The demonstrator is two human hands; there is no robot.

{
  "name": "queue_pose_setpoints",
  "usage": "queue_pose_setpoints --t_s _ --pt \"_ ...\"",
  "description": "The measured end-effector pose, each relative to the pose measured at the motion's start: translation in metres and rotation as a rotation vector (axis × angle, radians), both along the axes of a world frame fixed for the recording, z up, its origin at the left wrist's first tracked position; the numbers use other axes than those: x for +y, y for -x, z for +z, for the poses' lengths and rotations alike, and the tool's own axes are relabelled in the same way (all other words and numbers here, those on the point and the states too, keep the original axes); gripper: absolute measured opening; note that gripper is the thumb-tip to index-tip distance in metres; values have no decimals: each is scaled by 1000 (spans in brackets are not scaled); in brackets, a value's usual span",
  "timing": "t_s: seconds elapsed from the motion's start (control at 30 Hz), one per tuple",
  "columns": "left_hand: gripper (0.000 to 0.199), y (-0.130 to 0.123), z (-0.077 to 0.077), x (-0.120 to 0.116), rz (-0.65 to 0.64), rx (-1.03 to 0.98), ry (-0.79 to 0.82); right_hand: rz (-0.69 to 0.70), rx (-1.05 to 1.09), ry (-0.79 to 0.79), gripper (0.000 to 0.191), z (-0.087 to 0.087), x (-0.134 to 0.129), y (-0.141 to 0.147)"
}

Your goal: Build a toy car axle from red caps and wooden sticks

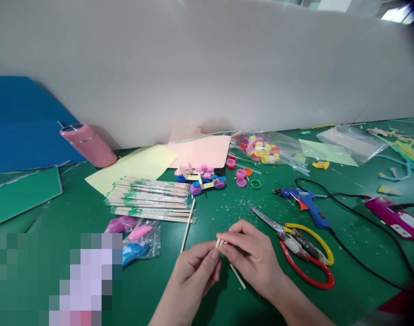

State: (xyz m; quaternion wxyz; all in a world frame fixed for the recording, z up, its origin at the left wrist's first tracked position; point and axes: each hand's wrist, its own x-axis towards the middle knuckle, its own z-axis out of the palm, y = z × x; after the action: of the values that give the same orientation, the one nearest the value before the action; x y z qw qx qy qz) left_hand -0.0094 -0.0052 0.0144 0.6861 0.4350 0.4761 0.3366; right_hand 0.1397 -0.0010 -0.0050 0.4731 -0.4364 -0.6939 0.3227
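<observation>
Your left hand [198, 268] and right hand [253, 259] pinch short wooden sticks [221, 242], apparently to hold them together, with scissors [294, 246] lying handily near your right.

Place: a craft workshop, by its look;
Tools: blue glue gun [306, 203], scissors [295, 247] with red and yellow handles;
Supplies: plastic-wrapped sticks [150, 200], pink card [205, 152], a bag of coloured caps [261, 150];
Surface: green table [78, 194] strewn with pale scraps [245, 202];
Backdrop: tall pale partition [193, 68] along the far edge
</observation>
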Motion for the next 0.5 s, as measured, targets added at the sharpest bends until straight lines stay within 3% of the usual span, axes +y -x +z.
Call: queue_pose_setpoints --t_s 0.23,0.5 --pt "26 -2 -2 -1 2 26 27 8 35 -62 25 -6 -1 0" --pt "27 -5 -1 -3 54 -169 127 79 69 21 28 -1 -6 0"
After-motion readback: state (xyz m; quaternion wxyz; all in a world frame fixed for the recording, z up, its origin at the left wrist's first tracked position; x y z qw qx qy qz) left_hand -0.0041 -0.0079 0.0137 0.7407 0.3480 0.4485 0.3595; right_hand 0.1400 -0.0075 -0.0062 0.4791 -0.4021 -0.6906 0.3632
